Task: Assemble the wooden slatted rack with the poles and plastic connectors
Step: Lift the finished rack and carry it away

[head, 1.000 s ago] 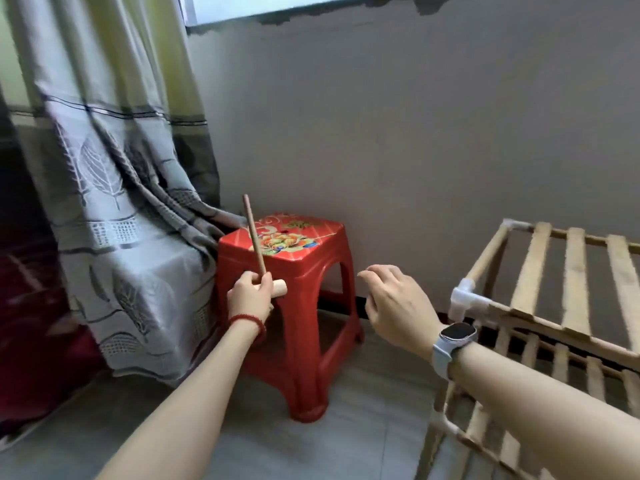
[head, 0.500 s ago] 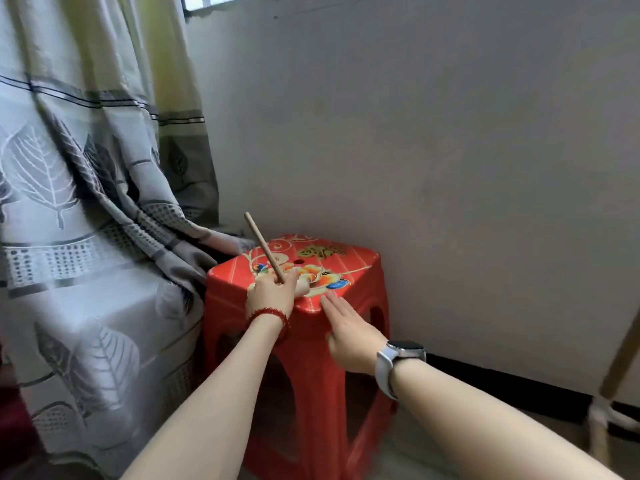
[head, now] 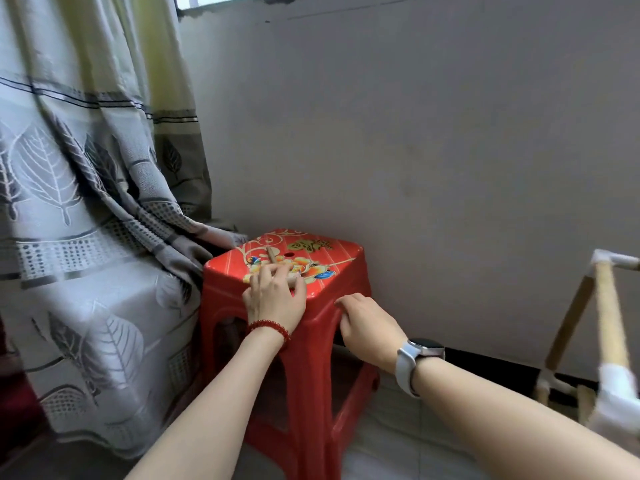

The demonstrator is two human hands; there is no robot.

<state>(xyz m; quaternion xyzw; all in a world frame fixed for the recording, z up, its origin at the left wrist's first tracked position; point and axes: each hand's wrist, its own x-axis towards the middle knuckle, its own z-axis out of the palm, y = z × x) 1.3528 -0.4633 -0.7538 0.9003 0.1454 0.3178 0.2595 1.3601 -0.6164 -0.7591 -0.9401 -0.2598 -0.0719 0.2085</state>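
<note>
Gripping stool (head: 346, 259) edge, right hand (head: 367, 327); left hand (head: 273, 299), pole (head: 270, 254).

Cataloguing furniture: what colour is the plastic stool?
The square plastic stool is red, floral print on top; head view.

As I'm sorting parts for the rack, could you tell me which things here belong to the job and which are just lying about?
Job: thin stick and short pole in the left hand; rack frame with white connectors.
Not the job: red stool gripped by the right hand; curtain.
</note>
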